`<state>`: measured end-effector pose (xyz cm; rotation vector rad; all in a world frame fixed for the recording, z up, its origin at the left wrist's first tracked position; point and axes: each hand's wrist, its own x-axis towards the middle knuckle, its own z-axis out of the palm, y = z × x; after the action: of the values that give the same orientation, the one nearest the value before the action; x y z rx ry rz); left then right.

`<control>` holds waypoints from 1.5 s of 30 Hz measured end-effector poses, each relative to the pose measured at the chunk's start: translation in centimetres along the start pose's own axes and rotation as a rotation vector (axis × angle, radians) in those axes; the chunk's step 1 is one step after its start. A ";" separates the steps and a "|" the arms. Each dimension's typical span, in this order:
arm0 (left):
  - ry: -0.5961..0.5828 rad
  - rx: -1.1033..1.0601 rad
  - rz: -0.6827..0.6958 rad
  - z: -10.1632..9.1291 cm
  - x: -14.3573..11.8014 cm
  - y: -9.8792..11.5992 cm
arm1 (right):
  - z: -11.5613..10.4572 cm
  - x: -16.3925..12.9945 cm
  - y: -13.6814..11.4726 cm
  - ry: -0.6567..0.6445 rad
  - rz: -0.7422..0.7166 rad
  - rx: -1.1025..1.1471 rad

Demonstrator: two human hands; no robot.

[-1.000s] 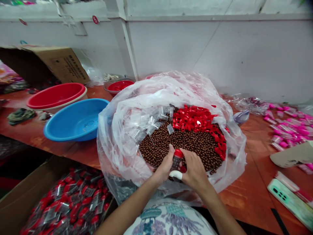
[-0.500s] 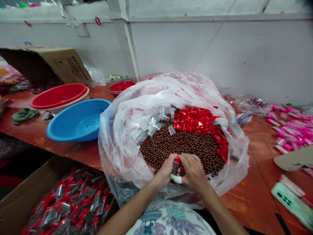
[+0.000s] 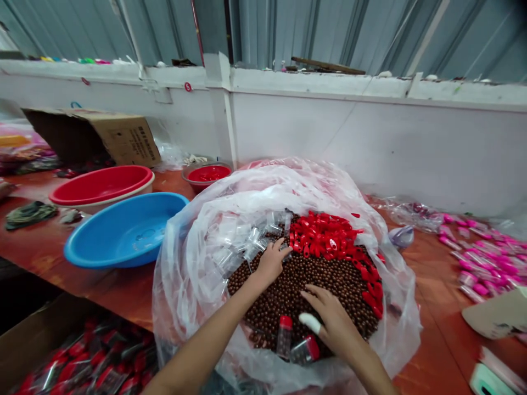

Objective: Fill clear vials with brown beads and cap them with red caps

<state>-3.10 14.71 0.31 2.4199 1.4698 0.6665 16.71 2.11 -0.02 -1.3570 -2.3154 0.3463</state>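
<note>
Corrugated metal sheeting rises behind a white wall at the far edge of the bench point(image 3: 428, 323). At the near edge a clear plastic bag point(image 3: 193, 258) holds brown beads point(image 3: 313, 280), red caps point(image 3: 325, 241) and clear vials point(image 3: 251, 244). The left hand point(image 3: 270, 262) reaches across the beads with fingers spread, touching the clear vials. The right hand point(image 3: 331, 322) lies flat and open on the beads, gripping nothing, a white wrap on its thumb. 2 capped vials point(image 3: 295, 344) rest on the beads just beside that thumb. A blue basin point(image 3: 123, 233) and red basin point(image 3: 101, 184) sit toward the left end.
</note>
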 end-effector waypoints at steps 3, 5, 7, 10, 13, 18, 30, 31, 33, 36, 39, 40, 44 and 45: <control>-0.047 0.083 0.103 -0.1 0.3 -0.4 | 0.1 3.1 2.3 0.144 0.015 -0.002; -0.051 0.082 0.128 -0.5 -0.1 -0.5 | 0.2 5.5 3.8 0.182 0.053 -0.020; -0.079 0.071 0.118 -0.7 -1.0 -0.5 | 0.4 7.7 4.9 0.195 0.094 -0.031; -0.163 0.050 0.074 -0.6 -2.3 -0.5 | 1.0 10.4 5.7 0.213 0.172 -0.047; -0.190 0.043 0.046 -0.2 -2.9 -0.2 | 1.7 11.8 5.6 0.194 0.228 -0.030; -0.204 -0.001 0.006 -0.4 -2.6 0.6 | 0.9 10.5 5.8 0.159 0.265 0.074; -0.340 -0.419 -0.222 1.3 -3.0 2.0 | -1.3 -1.9 4.1 0.295 0.674 0.904; -0.340 -0.441 -0.234 1.8 -2.5 2.3 | -1.0 -2.4 3.6 0.310 0.691 0.931; -0.344 -0.463 -0.250 2.7 -1.5 2.9 | -0.1 -3.2 2.9 0.340 0.710 0.953; -0.328 -0.509 -0.295 3.9 -0.4 3.4 | 0.9 -3.7 2.3 0.372 0.746 0.938; -0.300 -0.593 -0.352 4.9 0.0 3.6 | 1.4 -3.5 2.3 0.446 0.766 0.933; -0.294 -0.636 -0.370 5.2 0.0 3.6 | 1.5 -3.5 2.3 0.469 0.761 0.947; -0.262 -0.837 -0.446 6.6 -0.2 3.9 | 1.5 -3.1 2.1 0.500 0.761 0.992; -0.248 -0.888 -0.463 7.0 -0.2 4.0 | 1.5 -3.0 1.9 0.501 0.768 0.986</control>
<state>3.39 12.95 -4.14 1.3788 1.1993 0.6770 18.69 0.41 -2.82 -1.4498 -0.8828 1.0502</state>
